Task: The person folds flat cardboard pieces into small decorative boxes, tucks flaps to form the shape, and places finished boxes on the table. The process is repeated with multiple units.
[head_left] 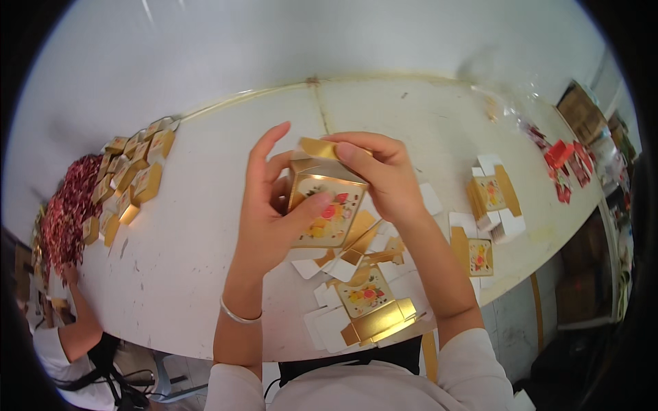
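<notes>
Both my hands hold one small gold carton (pixel 327 205) with a fruit picture on its front, raised above the white table (pixel 205 226). My left hand (pixel 271 205) grips its left side, thumb across the front face. My right hand (pixel 384 175) presses on the gold top flap with its fingers. Under my hands lie flat, unfolded carton blanks (pixel 363 301), gold and white, near the table's front edge.
A stack of flat blanks (pixel 492 198) and a single blank (pixel 476 257) lie to the right. Several folded gold cartons (pixel 133 171) pile up at the far left beside a heap of red items (pixel 65 212). Another person's arm (pixel 79 322) is at the lower left. Red packets (pixel 565 164) lie far right.
</notes>
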